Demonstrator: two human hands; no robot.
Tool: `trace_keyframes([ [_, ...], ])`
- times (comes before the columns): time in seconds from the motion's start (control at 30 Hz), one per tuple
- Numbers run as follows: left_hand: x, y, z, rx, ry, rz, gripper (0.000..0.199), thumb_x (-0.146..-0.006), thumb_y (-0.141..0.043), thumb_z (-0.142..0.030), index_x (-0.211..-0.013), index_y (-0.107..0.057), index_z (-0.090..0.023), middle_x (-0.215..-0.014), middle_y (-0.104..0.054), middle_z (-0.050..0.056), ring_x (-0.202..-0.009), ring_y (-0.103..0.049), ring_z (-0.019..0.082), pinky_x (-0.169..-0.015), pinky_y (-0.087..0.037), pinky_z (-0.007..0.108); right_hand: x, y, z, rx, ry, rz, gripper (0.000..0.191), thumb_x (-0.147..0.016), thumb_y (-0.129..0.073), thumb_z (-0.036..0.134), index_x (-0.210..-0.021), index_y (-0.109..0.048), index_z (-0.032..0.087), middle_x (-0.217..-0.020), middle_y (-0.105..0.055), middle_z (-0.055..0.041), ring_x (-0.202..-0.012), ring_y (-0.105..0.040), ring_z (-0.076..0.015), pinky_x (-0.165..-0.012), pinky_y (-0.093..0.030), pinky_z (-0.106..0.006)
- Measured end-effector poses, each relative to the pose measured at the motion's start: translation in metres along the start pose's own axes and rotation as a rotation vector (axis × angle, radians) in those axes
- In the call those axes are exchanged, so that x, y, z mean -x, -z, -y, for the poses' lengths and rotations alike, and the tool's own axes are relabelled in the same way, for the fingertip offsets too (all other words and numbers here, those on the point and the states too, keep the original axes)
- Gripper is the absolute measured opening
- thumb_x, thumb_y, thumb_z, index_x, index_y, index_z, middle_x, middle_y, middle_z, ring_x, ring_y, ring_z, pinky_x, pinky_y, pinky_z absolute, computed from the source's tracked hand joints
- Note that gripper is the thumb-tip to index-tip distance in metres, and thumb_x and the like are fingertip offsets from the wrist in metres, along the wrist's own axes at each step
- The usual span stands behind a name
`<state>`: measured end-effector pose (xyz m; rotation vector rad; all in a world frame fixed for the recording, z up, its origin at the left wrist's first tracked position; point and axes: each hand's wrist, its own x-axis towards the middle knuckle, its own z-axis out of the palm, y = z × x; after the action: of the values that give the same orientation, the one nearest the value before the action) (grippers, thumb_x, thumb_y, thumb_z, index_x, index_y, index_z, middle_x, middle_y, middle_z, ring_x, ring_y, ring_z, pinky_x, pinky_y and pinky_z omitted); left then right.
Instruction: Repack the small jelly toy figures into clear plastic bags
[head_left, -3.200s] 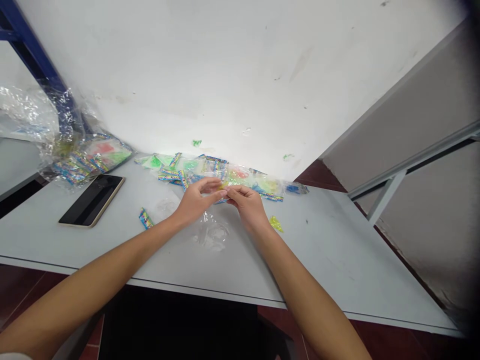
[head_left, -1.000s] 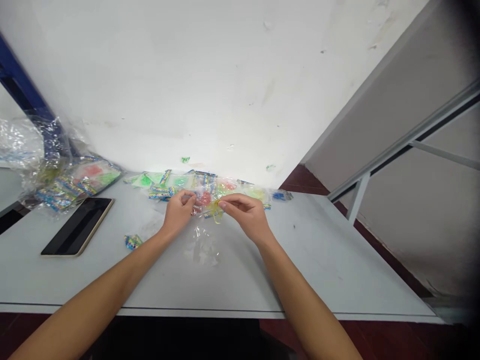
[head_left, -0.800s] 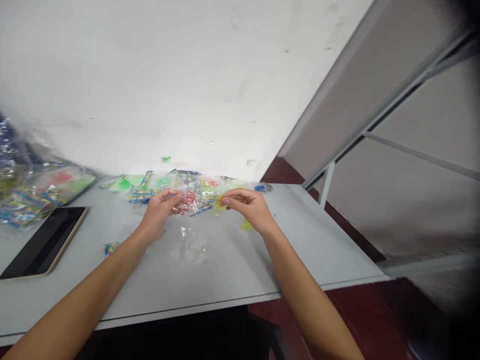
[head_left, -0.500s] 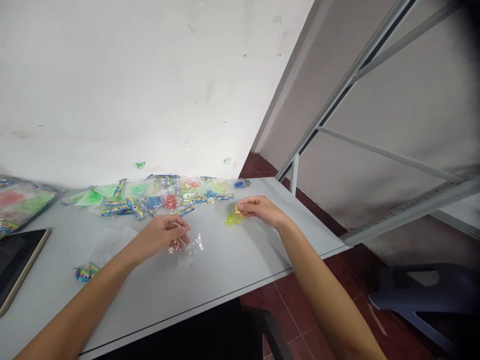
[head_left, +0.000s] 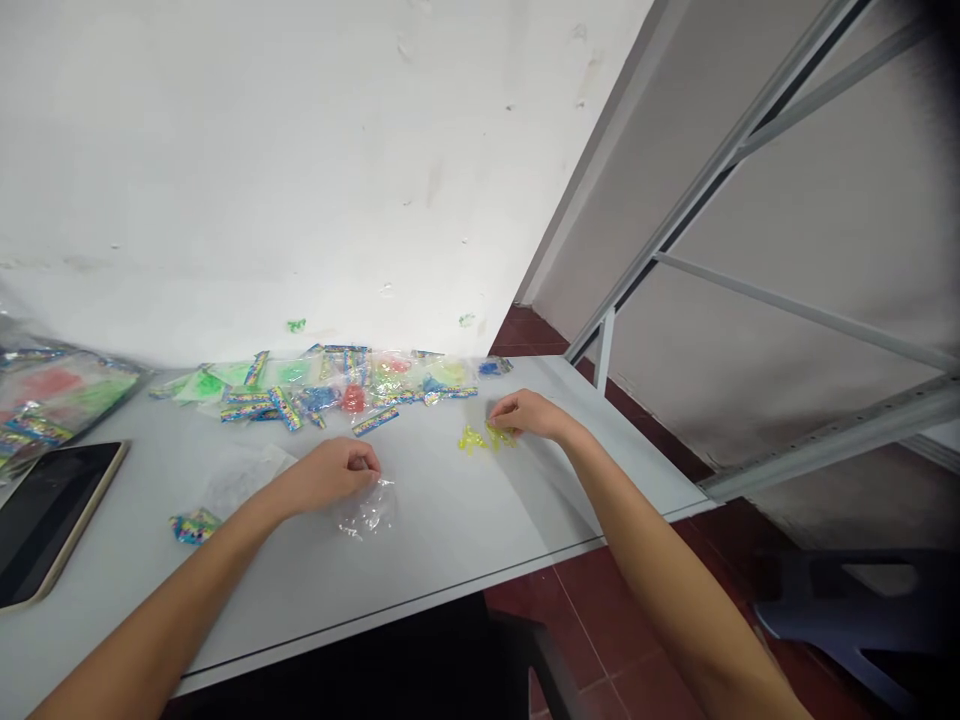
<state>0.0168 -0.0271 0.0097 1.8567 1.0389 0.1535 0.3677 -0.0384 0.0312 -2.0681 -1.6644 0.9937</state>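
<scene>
My left hand (head_left: 330, 474) is closed, thumb and fingertips pinching the edge of a small clear plastic bag (head_left: 369, 512) that hangs over the table. Further right, my right hand (head_left: 531, 413) is down at the tabletop, fingertips pinched on small yellow plastic pieces (head_left: 499, 436). A second little cluster of yellow pieces (head_left: 472, 438) lies just left of those fingers. What exact shape the pieces have is too small to tell.
Several clear packets with colourful strips (head_left: 292, 375) line the wall. At left are a larger filled bag (head_left: 82, 390) and a phone-like dark tablet (head_left: 60, 510). A crumpled colourful wrapper (head_left: 193, 526) lies by my left forearm. A blue plastic chair (head_left: 825, 610) stands beyond the table's right edge.
My right hand has lowered to the table, and the yellow pieces now lie in two clusters. My left fingers have closed on the clear bag's edge. The view has shifted slightly.
</scene>
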Motion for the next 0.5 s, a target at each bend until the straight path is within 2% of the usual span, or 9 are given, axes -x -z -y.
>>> trace_keyframes([
  [0.13,-0.004,-0.001,0.007,-0.04,-0.029,-0.094,0.015,-0.072,-0.058,-0.033,-0.073,-0.067,-0.021,-0.079,-0.068,0.002,-0.072,-0.062,0.019,-0.061,-0.043,0.027,-0.007,-0.003,0.0,0.241,0.012,-0.138,0.014,-0.067,-0.069,0.033,-0.069,-0.072,0.02,-0.076,-0.071,-0.0031,-0.077,-0.061,-0.0189,-0.061,-0.043,-0.026],
  [0.23,-0.005,-0.003,0.01,-0.04,-0.066,-0.158,0.014,-0.071,-0.058,-0.032,-0.074,-0.067,-0.022,-0.076,-0.067,0.002,-0.069,-0.061,0.02,-0.057,-0.042,0.028,-0.014,-0.004,-0.005,0.27,0.024,-0.123,0.014,-0.066,-0.068,0.033,-0.067,-0.072,0.02,-0.074,-0.071,-0.0034,-0.075,-0.062,-0.0199,-0.06,-0.041,-0.027],
  [0.37,-0.004,-0.004,0.006,-0.052,-0.06,-0.24,0.02,-0.072,-0.058,-0.031,-0.088,-0.066,-0.023,-0.071,-0.064,0.0,-0.063,-0.059,0.02,-0.053,-0.039,0.028,-0.018,0.004,-0.007,0.202,-0.029,-0.038,0.013,-0.064,-0.07,0.031,-0.07,-0.073,0.02,-0.07,-0.07,-0.0049,-0.068,-0.063,-0.0204,-0.057,-0.044,-0.029],
  [0.43,-0.003,-0.005,0.002,-0.113,-0.056,-0.288,0.02,-0.072,-0.059,-0.03,-0.089,-0.064,-0.022,-0.075,-0.064,0.002,-0.07,-0.061,0.022,-0.058,-0.042,0.03,-0.016,0.01,0.0,0.228,-0.075,-0.027,0.011,-0.065,-0.069,0.028,-0.071,-0.073,0.019,-0.069,-0.07,-0.0061,-0.066,-0.062,-0.0207,-0.057,-0.045,-0.03],
  [0.5,-0.003,-0.006,-0.001,-0.199,-0.068,-0.347,0.02,-0.072,-0.06,-0.027,-0.091,-0.064,-0.02,-0.089,-0.065,0.006,-0.081,-0.063,0.025,-0.068,-0.046,0.033,-0.015,0.011,0.016,0.302,-0.071,-0.105,0.009,-0.067,-0.067,0.024,-0.072,-0.073,0.019,-0.073,-0.071,-0.0075,-0.064,-0.062,-0.0208,-0.058,-0.044,-0.031],
])
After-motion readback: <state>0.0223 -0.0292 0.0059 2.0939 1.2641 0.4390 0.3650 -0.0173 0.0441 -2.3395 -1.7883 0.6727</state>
